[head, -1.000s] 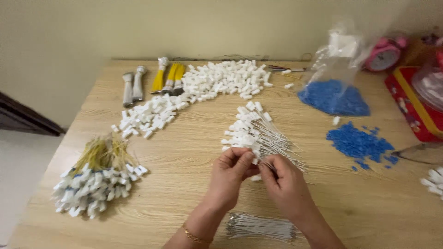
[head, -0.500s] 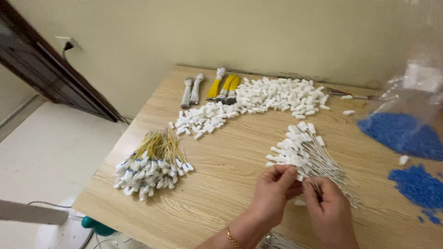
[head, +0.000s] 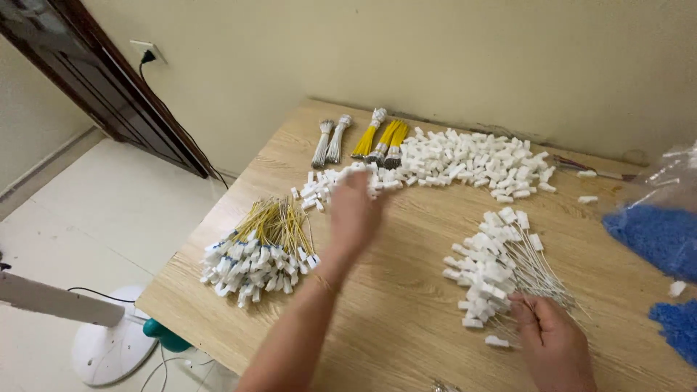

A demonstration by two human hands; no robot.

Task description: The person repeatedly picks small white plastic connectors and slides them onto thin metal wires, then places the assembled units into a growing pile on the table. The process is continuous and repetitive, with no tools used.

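Note:
My left hand (head: 354,212) is stretched out over the wooden table (head: 406,319), blurred, just short of the long pile of small white plastic connectors (head: 465,161); whether it holds anything cannot be seen. My right hand (head: 550,340) rests at the near edge of a heap of white connectors on thin grey wires (head: 501,270), its fingers on the wire ends. A loose white connector (head: 496,341) lies just left of that hand. At the table's left lies a bundle of yellow wires with white connectors (head: 260,248).
Bundles of grey wires (head: 328,141) and yellow wires (head: 382,139) lie at the far edge. Blue plastic pieces (head: 658,237) in a clear bag sit at the right, more blue pieces (head: 677,328) below. A white fan base (head: 107,350) stands on the floor, left.
My left hand has left the right hand and reached forward and left toward the loose white connectors. The view has swung left, showing more floor.

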